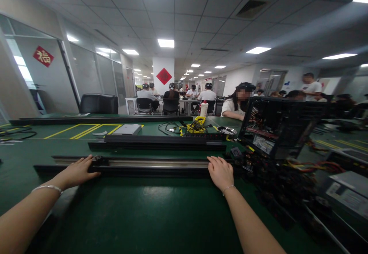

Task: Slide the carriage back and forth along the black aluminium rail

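Note:
A long black rail [161, 172] with a bright metal strip down its middle lies crosswise before me on the green table. My left hand [77, 172] lies across its left part, thumb on the near side and fingers toward the far edge. Just beyond those fingertips, a small black block [100, 161] sits on the strip. Near the right end, my right hand [222, 172] has its fingers bent over the rail; its thumb is mostly hidden. Parallel to it, farther back, lies another black bar [156, 143].
An open black computer case [283, 125] stands at the right, beside a dark heap of fans and cables [284, 187] and a grey power supply [349, 192]. Farther back are a flat grey box [126, 129], yellow cable [198, 125] and a metal dish [227, 130]. A person [234, 106] sits across the table.

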{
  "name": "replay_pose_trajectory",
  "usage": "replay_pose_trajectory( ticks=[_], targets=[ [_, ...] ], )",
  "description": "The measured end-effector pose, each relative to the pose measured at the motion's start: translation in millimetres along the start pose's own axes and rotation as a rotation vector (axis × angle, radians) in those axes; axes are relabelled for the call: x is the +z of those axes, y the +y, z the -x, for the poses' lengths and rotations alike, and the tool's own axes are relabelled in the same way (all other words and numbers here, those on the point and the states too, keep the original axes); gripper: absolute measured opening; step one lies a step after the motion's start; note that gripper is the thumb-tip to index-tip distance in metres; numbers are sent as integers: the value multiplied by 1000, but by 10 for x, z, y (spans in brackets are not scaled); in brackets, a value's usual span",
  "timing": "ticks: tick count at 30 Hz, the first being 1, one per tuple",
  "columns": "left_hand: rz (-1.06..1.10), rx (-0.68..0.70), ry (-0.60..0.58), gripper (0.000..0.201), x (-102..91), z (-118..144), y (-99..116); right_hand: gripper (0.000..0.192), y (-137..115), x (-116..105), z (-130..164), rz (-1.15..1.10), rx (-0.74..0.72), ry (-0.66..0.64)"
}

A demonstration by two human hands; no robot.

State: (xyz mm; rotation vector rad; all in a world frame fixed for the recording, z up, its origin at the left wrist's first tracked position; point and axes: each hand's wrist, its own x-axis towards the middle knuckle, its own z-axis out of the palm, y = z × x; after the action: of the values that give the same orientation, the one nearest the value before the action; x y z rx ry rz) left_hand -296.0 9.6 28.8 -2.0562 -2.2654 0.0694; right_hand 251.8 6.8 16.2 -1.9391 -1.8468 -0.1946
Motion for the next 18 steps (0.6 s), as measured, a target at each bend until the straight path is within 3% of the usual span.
replay_pose_trajectory(
  ticks=[4,18],
  targets=[
    [-92,-65,-108,85,-23,15,54,42,-4,5,2,17,4,16],
    [-19,-88,-65,83,37,-32,47,44,-23,-37,6,16,14,-35]
  ],
)
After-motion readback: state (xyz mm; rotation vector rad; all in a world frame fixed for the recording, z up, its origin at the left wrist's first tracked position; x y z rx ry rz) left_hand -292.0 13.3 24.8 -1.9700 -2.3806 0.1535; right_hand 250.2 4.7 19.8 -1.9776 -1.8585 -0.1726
